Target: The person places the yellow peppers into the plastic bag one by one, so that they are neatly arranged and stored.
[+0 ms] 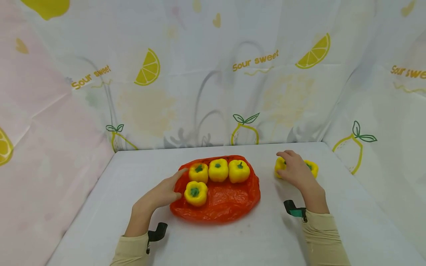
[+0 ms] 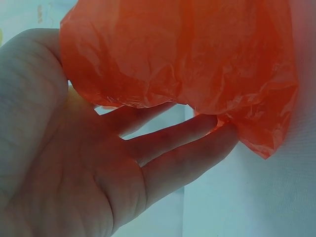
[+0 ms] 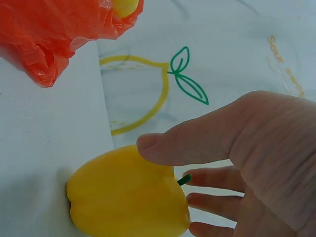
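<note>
In the head view a red plastic bag (image 1: 229,197) lies spread open on the table, with several yellow bell peppers (image 1: 218,170) sitting on it. My left hand (image 1: 163,194) is at the bag's left side, thumb and fingers spread around its edge. The left wrist view shows the fairly straight fingers of that hand reaching behind the crumpled red plastic (image 2: 177,59). To the right of the bag, my right hand (image 1: 296,170) hovers over two more yellow peppers (image 1: 311,168). Close up, its thumb tip overlaps one pepper (image 3: 123,197), while the other fingers stay extended near the green stem.
A white table (image 1: 213,244) carries everything. Behind it and at both sides hang cloth sheets (image 1: 206,74) printed with lemons and lettering. Black straps (image 1: 158,232) with camera mounts sit at both wrists, below beige sleeves.
</note>
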Demonstrator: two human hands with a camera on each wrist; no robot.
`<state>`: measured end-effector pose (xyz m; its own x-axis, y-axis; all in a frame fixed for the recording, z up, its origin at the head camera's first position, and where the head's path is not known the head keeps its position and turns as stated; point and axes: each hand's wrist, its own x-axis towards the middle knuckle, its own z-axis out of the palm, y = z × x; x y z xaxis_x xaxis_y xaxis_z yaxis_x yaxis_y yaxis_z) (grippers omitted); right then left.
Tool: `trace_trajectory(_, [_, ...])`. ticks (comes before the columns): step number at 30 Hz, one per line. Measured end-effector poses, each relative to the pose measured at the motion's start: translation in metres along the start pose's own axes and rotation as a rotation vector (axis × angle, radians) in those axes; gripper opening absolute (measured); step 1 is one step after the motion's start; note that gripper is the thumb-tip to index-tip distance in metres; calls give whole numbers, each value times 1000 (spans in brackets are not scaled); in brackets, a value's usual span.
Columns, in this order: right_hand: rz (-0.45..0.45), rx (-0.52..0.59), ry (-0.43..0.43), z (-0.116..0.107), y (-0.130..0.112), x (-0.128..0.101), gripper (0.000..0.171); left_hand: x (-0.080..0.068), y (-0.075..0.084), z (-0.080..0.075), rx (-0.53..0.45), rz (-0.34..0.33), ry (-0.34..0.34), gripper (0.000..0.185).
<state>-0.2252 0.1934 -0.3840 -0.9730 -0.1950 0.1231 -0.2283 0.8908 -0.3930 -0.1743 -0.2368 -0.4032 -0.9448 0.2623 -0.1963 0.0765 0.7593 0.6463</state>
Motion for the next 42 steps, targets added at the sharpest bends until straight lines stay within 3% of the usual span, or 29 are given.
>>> trace_trajectory(25, [7,-23,-11,14,16,5,58,-2,-1,0,-5,-16,3,83])
trace_trajectory(34, [-25,23,14,14,9,5,58,1,-4,3,-5,-19,7,82])
trace_trajectory(42, [-82,151,45,6,-4,4,58,0,-3,2,5,-14,11,83])
